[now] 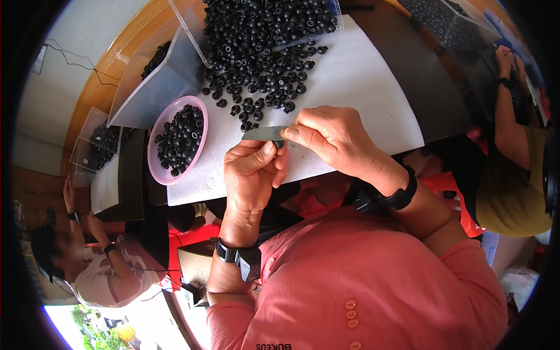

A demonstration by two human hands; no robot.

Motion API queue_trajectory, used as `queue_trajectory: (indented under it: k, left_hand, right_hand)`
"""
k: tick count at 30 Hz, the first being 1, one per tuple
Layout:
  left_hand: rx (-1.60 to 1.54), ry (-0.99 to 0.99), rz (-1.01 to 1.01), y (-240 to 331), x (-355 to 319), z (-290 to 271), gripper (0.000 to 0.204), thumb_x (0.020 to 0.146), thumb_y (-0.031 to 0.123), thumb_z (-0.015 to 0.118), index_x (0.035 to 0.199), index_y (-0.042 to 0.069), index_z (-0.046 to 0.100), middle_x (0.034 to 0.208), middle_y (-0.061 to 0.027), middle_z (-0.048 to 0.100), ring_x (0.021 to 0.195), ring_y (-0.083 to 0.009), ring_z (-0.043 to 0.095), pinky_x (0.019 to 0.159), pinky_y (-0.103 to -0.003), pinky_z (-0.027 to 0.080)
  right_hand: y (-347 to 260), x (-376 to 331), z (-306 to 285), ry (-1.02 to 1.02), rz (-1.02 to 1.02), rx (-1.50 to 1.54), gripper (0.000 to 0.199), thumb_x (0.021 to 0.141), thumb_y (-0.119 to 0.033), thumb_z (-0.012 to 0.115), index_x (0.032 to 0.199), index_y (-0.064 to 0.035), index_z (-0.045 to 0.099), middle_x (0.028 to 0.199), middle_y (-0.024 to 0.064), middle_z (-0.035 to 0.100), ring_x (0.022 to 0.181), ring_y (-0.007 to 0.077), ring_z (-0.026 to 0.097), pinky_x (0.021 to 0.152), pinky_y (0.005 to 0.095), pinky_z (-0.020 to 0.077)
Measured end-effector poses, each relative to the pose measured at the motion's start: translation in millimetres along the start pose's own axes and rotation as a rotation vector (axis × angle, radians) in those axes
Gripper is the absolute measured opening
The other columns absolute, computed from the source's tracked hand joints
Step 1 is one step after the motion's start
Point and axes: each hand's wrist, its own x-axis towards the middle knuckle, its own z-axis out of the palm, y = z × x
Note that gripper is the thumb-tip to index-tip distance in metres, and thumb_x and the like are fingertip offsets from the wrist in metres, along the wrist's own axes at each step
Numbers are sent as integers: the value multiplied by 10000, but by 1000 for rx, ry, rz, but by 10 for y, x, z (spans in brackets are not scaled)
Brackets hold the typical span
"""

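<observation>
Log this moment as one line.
left hand: pinching small black part; right hand: holding metal blade over it; pink bowl: black parts inside; white board: loose black parts

From my remote station I see a coral-red shirt (373, 262) with short sleeves (475, 274) of the same colour. Round orange-toned buttons (351, 314) run in a line on it, three close together and one set apart, and I can see dark lettering (274, 346) on the cloth. The left wrist carries a dark strap with a shiny face (222, 251) and a boxy dark unit (249, 263); the right, a black band (403, 197). The fingers (281, 166) are bare.
</observation>
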Motion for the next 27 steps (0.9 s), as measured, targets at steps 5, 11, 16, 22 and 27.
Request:
queue_trajectory:
  k: [5,11,16,22,27]
  left_hand:
    - [-53,-64,7,1,38,-92,228,955,42,649,1105,-130,639,908,-176,667,625,-204,596,427,-273,417]
    - [-155,-93,6,-32,67,-7,231,984,81,622,1135,-91,645,898,-158,647,663,-205,601,441,-273,419]
    - [-54,-64,-6,-73,38,90,210,1012,47,581,1170,-68,657,915,-142,661,698,-188,620,469,-268,451]
    - [-13,-99,-3,-207,-8,265,196,1005,34,614,1178,-36,672,899,-127,687,689,-177,637,488,-264,470]
    - [-64,-109,-20,-229,14,311,202,1023,96,589,1124,-66,653,931,-150,630,709,-202,600,465,-272,445]
  right_hand:
    - [56,-17,14,-25,-113,-20,278,962,-211,697,759,-30,637,634,120,555,551,282,541,525,379,413]
    - [-20,-46,-64,51,183,293,325,969,-257,713,745,-45,609,593,74,531,518,192,512,512,366,414]
    - [-55,-21,-140,4,134,301,288,912,-260,785,855,-29,624,613,42,575,557,125,544,542,300,435]
    - [-58,-5,-170,-62,309,644,269,955,-207,752,847,-9,605,677,38,664,640,81,647,589,245,483]
    - [-72,2,-159,-54,362,747,265,953,-204,753,848,-11,606,697,34,667,651,90,676,614,244,505]
